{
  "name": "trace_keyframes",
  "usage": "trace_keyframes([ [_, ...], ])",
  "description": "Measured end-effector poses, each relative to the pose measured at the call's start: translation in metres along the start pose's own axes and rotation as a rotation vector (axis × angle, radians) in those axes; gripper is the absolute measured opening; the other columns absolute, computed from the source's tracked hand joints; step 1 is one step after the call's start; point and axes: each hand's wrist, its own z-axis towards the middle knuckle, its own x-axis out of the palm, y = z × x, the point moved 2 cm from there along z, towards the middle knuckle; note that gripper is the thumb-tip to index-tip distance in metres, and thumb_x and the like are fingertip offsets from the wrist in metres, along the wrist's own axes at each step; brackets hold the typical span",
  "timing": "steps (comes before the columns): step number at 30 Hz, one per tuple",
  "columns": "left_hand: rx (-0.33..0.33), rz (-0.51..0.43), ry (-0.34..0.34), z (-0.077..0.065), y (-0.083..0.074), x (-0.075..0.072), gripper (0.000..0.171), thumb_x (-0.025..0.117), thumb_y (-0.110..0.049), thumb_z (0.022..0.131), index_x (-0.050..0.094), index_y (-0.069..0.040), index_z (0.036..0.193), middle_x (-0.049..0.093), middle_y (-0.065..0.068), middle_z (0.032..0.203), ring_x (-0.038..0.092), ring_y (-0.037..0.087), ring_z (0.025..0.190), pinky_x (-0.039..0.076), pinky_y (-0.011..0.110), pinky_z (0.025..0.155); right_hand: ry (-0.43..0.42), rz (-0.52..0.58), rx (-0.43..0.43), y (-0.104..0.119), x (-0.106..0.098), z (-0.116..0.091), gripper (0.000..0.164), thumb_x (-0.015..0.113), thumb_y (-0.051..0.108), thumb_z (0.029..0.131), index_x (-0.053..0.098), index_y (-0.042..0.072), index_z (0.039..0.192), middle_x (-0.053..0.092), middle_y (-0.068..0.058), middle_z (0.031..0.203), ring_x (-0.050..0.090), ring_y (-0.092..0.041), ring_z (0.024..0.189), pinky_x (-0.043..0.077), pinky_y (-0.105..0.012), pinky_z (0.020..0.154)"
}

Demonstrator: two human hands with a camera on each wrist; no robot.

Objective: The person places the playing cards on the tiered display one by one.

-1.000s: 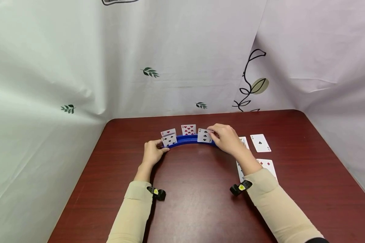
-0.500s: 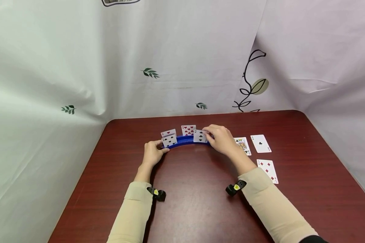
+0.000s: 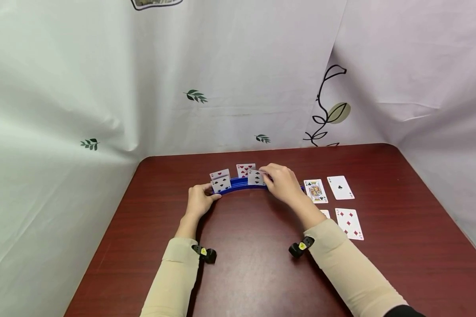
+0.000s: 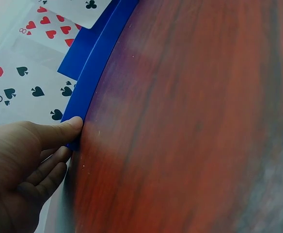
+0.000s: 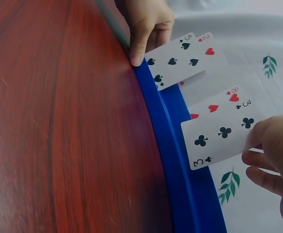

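Note:
A curved blue card holder (image 3: 239, 182) stands near the back of the table. My left hand (image 3: 198, 200) grips its left end, thumb on the front edge. There the five of spades (image 5: 173, 61) stands in front of the two of hearts (image 5: 210, 50). Farther along, the eight of hearts (image 3: 246, 170) is upright in the rear. My right hand (image 3: 282, 184) pinches the three of clubs (image 5: 219, 133) by its upper right corner. That card leans at the holder, partly covering the eight; whether its lower edge sits in a slot I cannot tell.
Face up at the right lie the king of clubs (image 3: 315, 191), the ace of clubs (image 3: 340, 187) and the five of diamonds (image 3: 349, 224). Another card (image 3: 325, 214) is mostly hidden by my right forearm. A white cloth wall (image 3: 238, 88) rises behind the table.
My right hand has moved left along the holder with the three of clubs, bringing it nearer the eight of hearts and uncovering the king of clubs. My left hand has stayed put.

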Motion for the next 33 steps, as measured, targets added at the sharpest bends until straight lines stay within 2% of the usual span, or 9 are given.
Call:
trace_keyframes([
  [12,-0.043,-0.011,0.016,0.0,-0.002,0.0,0.032,0.085,-0.012,0.083,0.077,-0.001,0.112,0.076,0.015,0.1,0.07,0.026,0.094,0.057,0.042,0.086,-0.023,0.0,0.001,0.008,0.013,0.004,0.014,0.069,0.007,0.094,0.077,0.005,0.105,0.075,-0.007,0.1,0.072,-0.026,0.09,0.058,-0.045,0.076],
  [21,-0.026,-0.016,0.007,0.0,-0.002,-0.001,0.032,0.085,-0.01,0.083,0.077,0.0,0.112,0.076,0.015,0.1,0.071,0.026,0.093,0.057,0.043,0.085,0.031,0.006,0.024,0.01,0.02,0.005,0.015,0.069,0.008,0.095,0.077,0.005,0.108,0.074,-0.008,0.103,0.072,-0.026,0.094,0.058,-0.044,0.081],
  [28,-0.032,-0.01,0.01,0.0,-0.001,-0.001,0.034,0.085,-0.012,0.083,0.076,-0.001,0.113,0.076,0.015,0.101,0.071,0.026,0.095,0.057,0.043,0.086,-0.024,0.018,-0.016,0.01,0.023,0.006,0.014,0.07,0.007,0.094,0.077,0.006,0.106,0.074,-0.007,0.1,0.072,-0.025,0.091,0.058,-0.044,0.079],
  [33,-0.033,-0.007,0.011,-0.001,0.0,0.0,0.034,0.085,-0.012,0.083,0.076,-0.001,0.114,0.076,0.015,0.101,0.071,0.026,0.095,0.057,0.043,0.086,-0.006,0.017,-0.016,0.011,0.026,0.006,0.014,0.069,0.008,0.095,0.077,0.005,0.107,0.074,-0.007,0.1,0.072,-0.024,0.09,0.058,-0.043,0.079],
])
